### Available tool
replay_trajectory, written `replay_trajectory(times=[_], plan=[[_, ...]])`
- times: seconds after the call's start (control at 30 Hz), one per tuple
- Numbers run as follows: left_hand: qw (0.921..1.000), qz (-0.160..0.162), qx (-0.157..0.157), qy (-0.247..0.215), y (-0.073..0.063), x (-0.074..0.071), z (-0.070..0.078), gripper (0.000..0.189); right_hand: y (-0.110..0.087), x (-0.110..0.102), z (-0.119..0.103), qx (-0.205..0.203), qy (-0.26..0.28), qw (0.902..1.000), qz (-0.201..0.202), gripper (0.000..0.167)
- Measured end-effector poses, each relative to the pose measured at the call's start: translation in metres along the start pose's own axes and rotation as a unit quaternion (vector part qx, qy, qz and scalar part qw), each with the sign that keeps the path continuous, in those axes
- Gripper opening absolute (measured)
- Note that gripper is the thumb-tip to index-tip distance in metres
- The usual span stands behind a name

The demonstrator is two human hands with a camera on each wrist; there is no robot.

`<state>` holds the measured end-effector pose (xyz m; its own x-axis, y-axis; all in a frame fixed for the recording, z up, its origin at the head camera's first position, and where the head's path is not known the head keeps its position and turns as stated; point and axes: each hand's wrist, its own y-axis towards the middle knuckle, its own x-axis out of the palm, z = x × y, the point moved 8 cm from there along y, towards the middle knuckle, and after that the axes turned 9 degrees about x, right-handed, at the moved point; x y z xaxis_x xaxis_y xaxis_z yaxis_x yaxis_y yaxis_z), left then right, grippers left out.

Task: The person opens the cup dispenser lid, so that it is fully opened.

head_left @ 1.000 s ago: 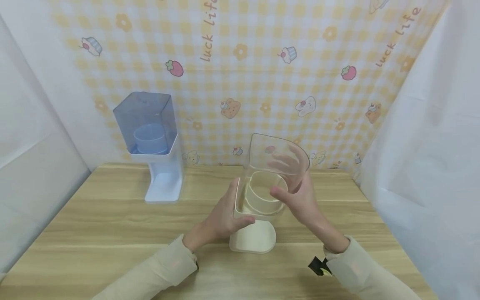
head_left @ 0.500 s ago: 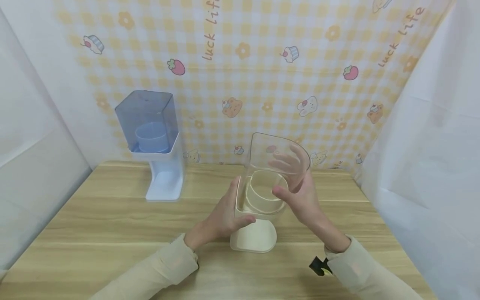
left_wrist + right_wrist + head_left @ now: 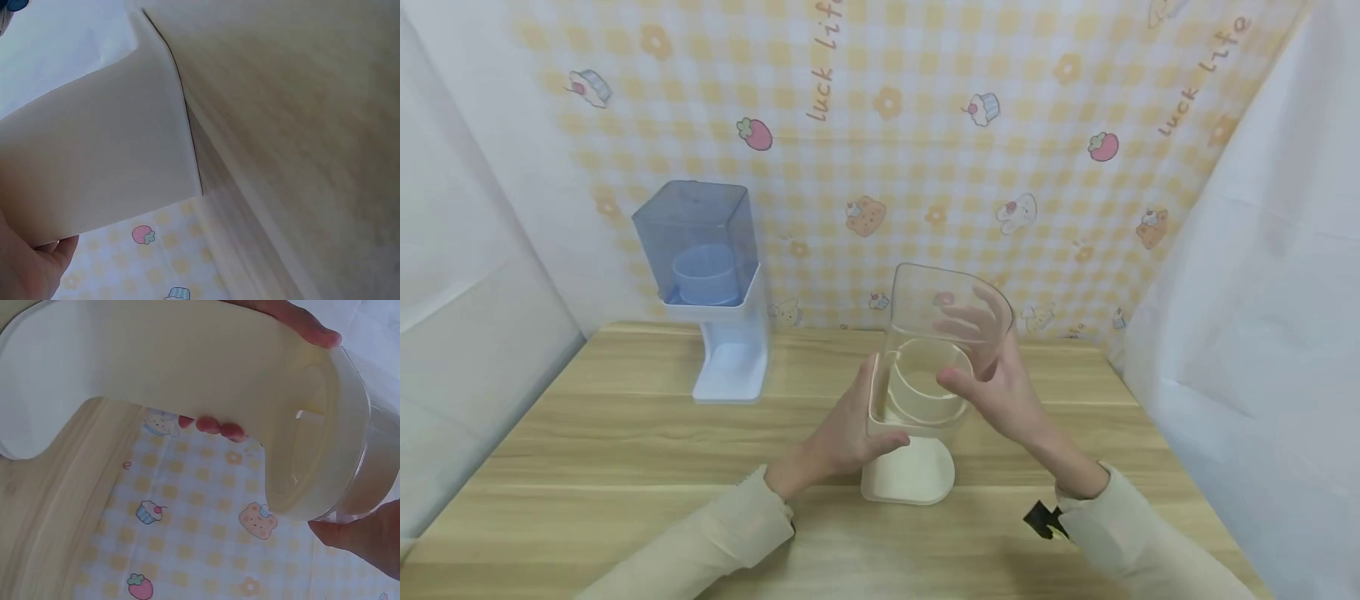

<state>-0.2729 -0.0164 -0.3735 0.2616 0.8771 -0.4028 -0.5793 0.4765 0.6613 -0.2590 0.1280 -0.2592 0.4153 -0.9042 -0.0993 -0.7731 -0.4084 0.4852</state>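
In the head view a cream dispenser stand (image 3: pixel 910 475) is on the wooden table, with a clear, open-topped container (image 3: pixel 925 287) at its upper part. A cream ring-shaped part (image 3: pixel 928 407) shows through the clear wall. My left hand (image 3: pixel 842 437) grips the stand's upper part from the left, thumb in front. My right hand (image 3: pixel 1003 400) holds the container from the right, its thumb on the near side and fingers behind the wall. In the right wrist view left fingertips (image 3: pixel 219 428) wrap the stand's column, while my right hand (image 3: pixel 369 540) touches the container (image 3: pixel 378 465).
A second dispenser, with a white stand (image 3: pixel 730 375) and a bluish clear container (image 3: pixel 711 225), is at the back left of the table (image 3: pixel 587 500). A checked cloth (image 3: pixel 820 175) hangs behind. Beside the right sleeve lies a small black object (image 3: pixel 1041 518).
The clear container has shifted slightly left on the stand, and my right hand has moved with it. My left hand keeps its grip on the stand.
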Motion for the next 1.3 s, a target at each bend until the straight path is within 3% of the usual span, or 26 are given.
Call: replay_trajectory(times=[0.33, 0.9, 1.3], plan=[[0.9997, -0.018, 0.014, -0.003, 0.0009, 0.0029, 0.001, 0.1, 0.0044, 0.0007, -0.0047, 0.039, -0.023, 0.9989, -0.007, 0.087], [0.9998, -0.006, 0.013, 0.013, 0.0006, 0.0026, -0.0017, 0.098, 0.0034, 0.0005, -0.0043, 0.03, -0.012, 0.9995, 0.002, 0.088], [0.9999, -0.005, 0.014, -0.003, 0.0023, 0.0049, -0.0011, 0.097, -0.001, -0.0039, -0.0005, 0.011, 0.006, 0.9997, 0.023, 0.091]])
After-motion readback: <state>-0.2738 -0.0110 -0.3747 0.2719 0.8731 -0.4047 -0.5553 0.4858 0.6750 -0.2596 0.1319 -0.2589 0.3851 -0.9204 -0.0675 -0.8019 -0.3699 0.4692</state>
